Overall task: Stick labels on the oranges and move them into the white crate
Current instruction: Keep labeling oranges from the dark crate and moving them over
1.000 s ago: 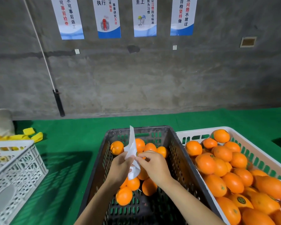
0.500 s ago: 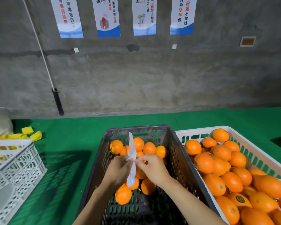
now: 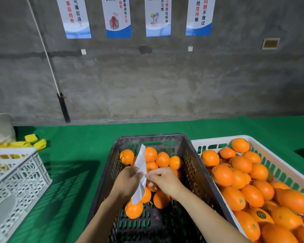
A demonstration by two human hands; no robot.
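Dim, even light; soft shadows leftward; wide-angle bowing at edges

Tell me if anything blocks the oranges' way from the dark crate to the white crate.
Only the right wall of the dark crate and the rim of the white crate, side by side; the oranges must go over them.

Rough grey concrete wall (image 3: 165, 88) carries 4 posters (image 3: 118, 16) in white and blue with Chinese text, a white pole (image 3: 42, 42) with black handle leans at left, green cloth (image 3: 88, 137) covers the table below.
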